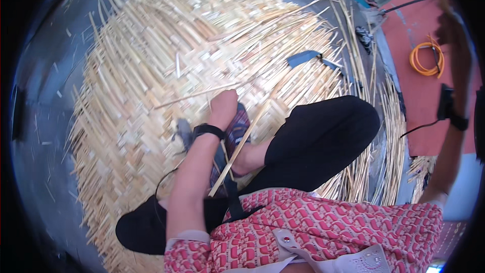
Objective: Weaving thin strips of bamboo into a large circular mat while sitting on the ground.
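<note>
My left hand (224, 105) is closed in a fist just above a large woven mat of pale split strips (146, 91); what is inside the fingers is hidden. A thin loose strip (187, 99) crosses the mat close by the knuckles. Slanting from my lap up past my foot is a longer pale strip (247, 131), to the right of that hand. My right hand (448, 30) is raised far out at the right edge, dark and smeared, so its fingers cannot be read. Each wrist wears a black band.
I sit on the mat, a sandalled foot (237, 131) under my left wrist. A blue cloth strip (304, 59) lies on the weave. Long loose strips (389, 136) are bundled at the right. Beyond them, an orange coiled cord (415, 60) rests on a red sheet (419, 25).
</note>
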The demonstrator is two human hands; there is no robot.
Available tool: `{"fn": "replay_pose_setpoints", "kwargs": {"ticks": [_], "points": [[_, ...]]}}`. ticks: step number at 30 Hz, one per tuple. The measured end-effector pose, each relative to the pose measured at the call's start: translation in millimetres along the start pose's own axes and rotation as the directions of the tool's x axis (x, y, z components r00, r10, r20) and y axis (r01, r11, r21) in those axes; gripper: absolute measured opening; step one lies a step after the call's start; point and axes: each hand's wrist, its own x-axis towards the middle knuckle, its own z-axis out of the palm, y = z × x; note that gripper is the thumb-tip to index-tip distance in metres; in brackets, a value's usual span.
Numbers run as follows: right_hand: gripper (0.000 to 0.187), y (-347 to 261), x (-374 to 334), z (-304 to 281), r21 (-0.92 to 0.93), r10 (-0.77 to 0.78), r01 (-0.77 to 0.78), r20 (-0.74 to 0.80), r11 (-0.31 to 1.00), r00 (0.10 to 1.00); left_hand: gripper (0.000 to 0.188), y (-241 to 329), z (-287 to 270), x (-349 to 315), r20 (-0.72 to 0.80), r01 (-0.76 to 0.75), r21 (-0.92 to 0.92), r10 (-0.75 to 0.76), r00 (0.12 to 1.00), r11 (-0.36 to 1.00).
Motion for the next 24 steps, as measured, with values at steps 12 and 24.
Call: {"fn": "replay_pose_setpoints", "kwargs": {"ticks": [12, 24], "points": [[0.026, 5.5, -78.6, 146.3, 0.469, 0.249, -0.376, 0.311, 0.799, 0.917, 0.019, 63.4, 9.0, 32.9, 0.062, 0.009, -0.114, -0.002, 0.998, 0.993], [0.021, 39.1, -58.5, 132.2, 0.413, 0.093, -0.439, 0.635, 0.798, 0.767, 0.034, 189.1, -191.0, 11.8, -0.19, -0.372, -0.837, 0.425, 0.885, 0.4]]}}
